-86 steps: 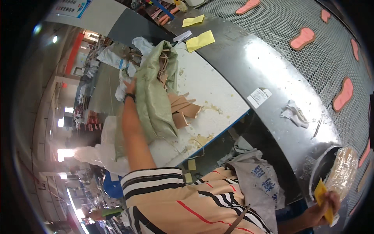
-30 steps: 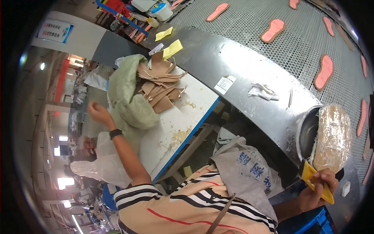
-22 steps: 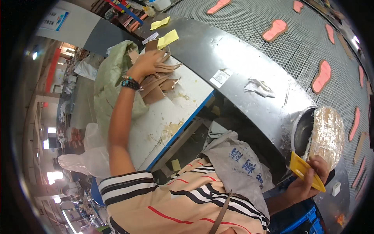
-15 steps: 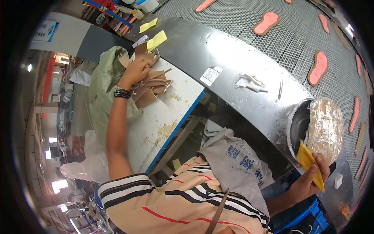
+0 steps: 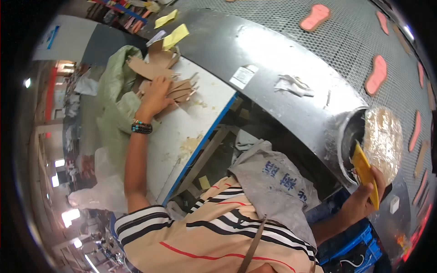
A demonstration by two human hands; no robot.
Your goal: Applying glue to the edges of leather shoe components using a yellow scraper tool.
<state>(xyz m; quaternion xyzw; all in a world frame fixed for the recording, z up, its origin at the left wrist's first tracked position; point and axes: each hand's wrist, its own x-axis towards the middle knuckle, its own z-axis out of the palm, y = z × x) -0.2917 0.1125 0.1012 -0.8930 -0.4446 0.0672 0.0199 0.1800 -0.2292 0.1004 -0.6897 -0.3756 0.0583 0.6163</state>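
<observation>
The left hand (image 5: 157, 93) lies flat, fingers spread, on a pile of brown cardboard cutouts (image 5: 168, 82) (beside a green sack (image 5: 114, 113)); the right hand (image 5: 364, 198) pinches a yellow scraper (image 5: 365, 175).

White rectangular label (image 5: 243, 76) on grey machine cover; blue-white sign (image 5: 51, 37) far left.

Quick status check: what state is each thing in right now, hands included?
left hand: palm down on the brown cutouts, which lie piled loosely
right hand: closed around a yellow scraper
green sack: slumped, mouth open
round tub: tilted, wrapped lump inside
pink soles: flat on mesh
</observation>
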